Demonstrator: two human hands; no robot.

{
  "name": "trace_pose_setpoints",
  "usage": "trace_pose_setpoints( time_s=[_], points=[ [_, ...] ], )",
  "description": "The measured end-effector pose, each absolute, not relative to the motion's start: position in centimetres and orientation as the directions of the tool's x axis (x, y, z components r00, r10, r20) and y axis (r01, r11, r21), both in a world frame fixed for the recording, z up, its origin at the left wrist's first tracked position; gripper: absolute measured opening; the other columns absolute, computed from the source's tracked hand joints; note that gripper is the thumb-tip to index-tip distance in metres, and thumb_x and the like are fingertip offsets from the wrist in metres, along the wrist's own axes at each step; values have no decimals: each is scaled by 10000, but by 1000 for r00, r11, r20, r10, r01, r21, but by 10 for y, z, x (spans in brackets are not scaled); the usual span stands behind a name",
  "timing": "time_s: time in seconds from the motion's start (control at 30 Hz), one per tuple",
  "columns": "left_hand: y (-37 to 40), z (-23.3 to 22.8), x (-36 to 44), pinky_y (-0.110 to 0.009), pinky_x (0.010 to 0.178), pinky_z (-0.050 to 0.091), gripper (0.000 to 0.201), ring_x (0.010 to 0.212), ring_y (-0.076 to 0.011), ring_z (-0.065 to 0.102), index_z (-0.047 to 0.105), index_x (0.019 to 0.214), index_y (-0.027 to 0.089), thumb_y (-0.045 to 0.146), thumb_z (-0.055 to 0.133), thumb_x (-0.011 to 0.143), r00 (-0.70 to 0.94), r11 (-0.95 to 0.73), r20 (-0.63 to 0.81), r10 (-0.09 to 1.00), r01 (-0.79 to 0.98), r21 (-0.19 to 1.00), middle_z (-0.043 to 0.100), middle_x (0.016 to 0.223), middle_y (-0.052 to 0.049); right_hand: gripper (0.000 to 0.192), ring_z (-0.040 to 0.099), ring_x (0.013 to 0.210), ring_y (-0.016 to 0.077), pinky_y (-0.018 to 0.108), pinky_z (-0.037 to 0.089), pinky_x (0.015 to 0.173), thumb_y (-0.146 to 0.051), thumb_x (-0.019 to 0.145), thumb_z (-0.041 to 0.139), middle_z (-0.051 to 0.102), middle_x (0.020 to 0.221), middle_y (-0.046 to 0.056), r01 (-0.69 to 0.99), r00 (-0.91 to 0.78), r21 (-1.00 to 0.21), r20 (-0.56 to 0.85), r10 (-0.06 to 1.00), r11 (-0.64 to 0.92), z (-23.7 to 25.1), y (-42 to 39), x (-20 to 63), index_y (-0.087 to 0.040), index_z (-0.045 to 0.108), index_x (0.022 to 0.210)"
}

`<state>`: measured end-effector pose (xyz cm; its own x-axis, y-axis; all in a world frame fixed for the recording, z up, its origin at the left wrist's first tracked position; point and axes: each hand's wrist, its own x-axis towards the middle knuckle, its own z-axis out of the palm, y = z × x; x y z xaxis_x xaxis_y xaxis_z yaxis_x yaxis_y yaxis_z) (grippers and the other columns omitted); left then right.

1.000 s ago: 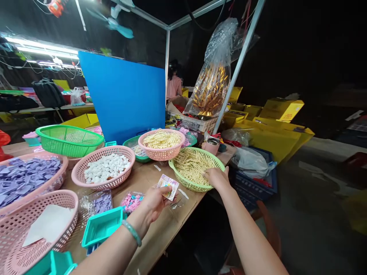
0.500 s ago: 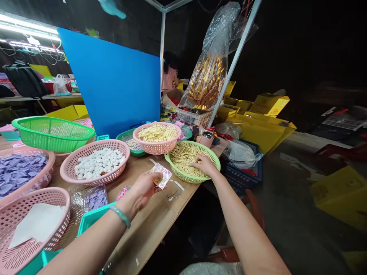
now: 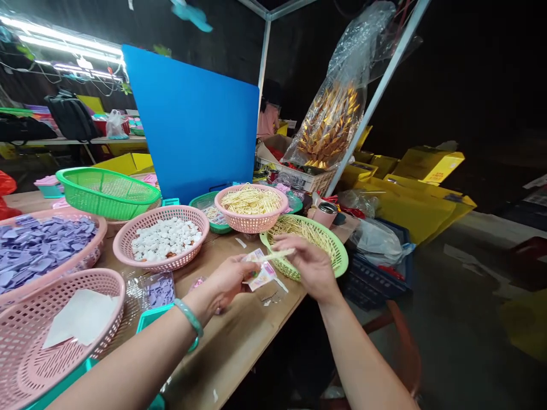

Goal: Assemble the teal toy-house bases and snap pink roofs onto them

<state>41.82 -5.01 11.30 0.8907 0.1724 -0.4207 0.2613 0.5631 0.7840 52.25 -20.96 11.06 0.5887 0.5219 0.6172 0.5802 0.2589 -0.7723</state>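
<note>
My left hand (image 3: 228, 279) holds a small clear packet with a colourful card (image 3: 261, 272) over the wooden table (image 3: 239, 336). My right hand (image 3: 310, 265) pinches a pale yellow stick (image 3: 277, 254) whose tip reaches the packet's top. Just behind my right hand sits a green basket (image 3: 337, 263) full of the same yellow sticks. A pink basket of yellow sticks (image 3: 251, 206) stands further back, and a pink basket of white pieces (image 3: 164, 242) lies to its left.
A pink basket of purple pieces (image 3: 43, 250), an empty green basket (image 3: 106, 191) and a pink basket with white sheets (image 3: 64, 330) fill the left. A blue board (image 3: 192, 125) stands behind. A bag of gold items (image 3: 329, 122), yellow boxes (image 3: 423, 188) and a person (image 3: 267, 117) are farther back.
My right hand has left the green basket with one yellow stick and come to the packet in my left hand. The left hand has stayed about where it was.
</note>
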Motion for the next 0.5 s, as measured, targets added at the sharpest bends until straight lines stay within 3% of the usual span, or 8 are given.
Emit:
trace_pose_setpoints(
  time_s=[0.07, 0.13, 0.27, 0.33, 0.4, 0.47, 0.5],
  points=[
    [-41, 117, 416, -227, 460, 451, 59, 494, -135, 601, 702, 790, 99, 100, 655, 826, 894, 577, -433, 112, 296, 761, 689, 638, -51, 133, 523, 1377, 254, 480, 383, 1172, -350, 965, 660, 736, 1251, 20, 645, 345, -688, 649, 678, 331, 113, -202, 507, -337, 792, 953],
    [-30, 122, 414, -224, 454, 445, 157, 494, -135, 599, 707, 828, 94, 141, 570, 890, 902, 599, -425, 78, 298, 743, 694, 654, -65, 194, 405, 1480, 240, 492, 298, 1230, -270, 982, 630, 634, 1433, -14, 661, 250, -676, 607, 754, 324, 110, -195, 501, -368, 797, 995],
    [-8, 131, 408, -239, 499, 482, 310, 593, -168, 663, 718, 945, 93, 286, 478, 978, 929, 648, -367, 54, 247, 721, 740, 771, -119, 266, 490, 1427, 216, 448, 386, 1189, -197, 980, 594, 560, 1516, -18, 563, 250, -766, 515, 820, 310, 103, -180, 506, -369, 780, 1060],
    [-1, 132, 405, -260, 571, 529, 272, 678, -189, 696, 720, 964, 98, 326, 571, 961, 942, 654, -318, 110, 172, 737, 757, 836, -130, 318, 520, 1405, 207, 421, 415, 1172, -144, 961, 552, 571, 1506, -12, 548, 211, -787, 457, 864, 283, 108, -170, 515, -344, 774, 1068],
    [5, 131, 404, -265, 648, 561, 116, 720, -178, 704, 716, 950, 108, 206, 683, 896, 928, 640, -294, 230, 83, 764, 767, 872, -113, 412, 517, 1409, 198, 391, 424, 1169, -75, 920, 500, 578, 1500, -6, 622, 242, -768, 377, 894, 156, 122, -156, 531, -319, 748, 1140],
    [11, 127, 404, -248, 664, 564, 61, 702, -150, 695, 701, 907, 120, 85, 695, 857, 885, 621, -311, 347, 31, 783, 769, 867, -89, 491, 543, 1381, 193, 357, 457, 1137, -39, 902, 453, 596, 1481, 16, 715, 418, -689, 289, 862, -116, 142, -135, 556, -286, 698, 1248],
    [14, 125, 403, -238, 641, 557, 55, 680, -141, 688, 691, 889, 124, 75, 682, 865, 864, 621, -328, 382, 23, 784, 767, 855, -84, 492, 563, 1353, 190, 341, 473, 1116, -40, 919, 432, 616, 1456, 23, 727, 551, -613, 252, 795, -310, 152, -122, 570, -276, 681, 1272]
  ],
)
